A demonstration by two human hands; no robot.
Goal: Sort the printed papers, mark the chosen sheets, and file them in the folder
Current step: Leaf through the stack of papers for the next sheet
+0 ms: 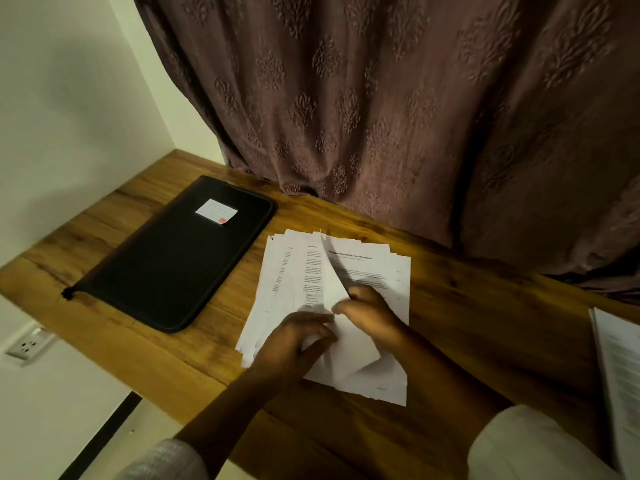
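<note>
A fanned stack of printed papers (374, 268) lies on the wooden desk (467, 317) in the middle. One sheet (334, 289) is lifted and curled up off the stack, blurred by motion. My right hand (370, 311) pinches that sheet near its lower part. My left hand (294, 341) lies on the stack's near left part, its fingers touching the lifted sheet's lower edge. A closed black zip folder (173, 265) with a white label (216, 210) lies to the left of the papers.
A second pile of printed sheets (620, 368) lies at the desk's right edge. A brown patterned curtain (381, 98) hangs behind the desk. A wall socket (27, 346) sits below the desk's left end.
</note>
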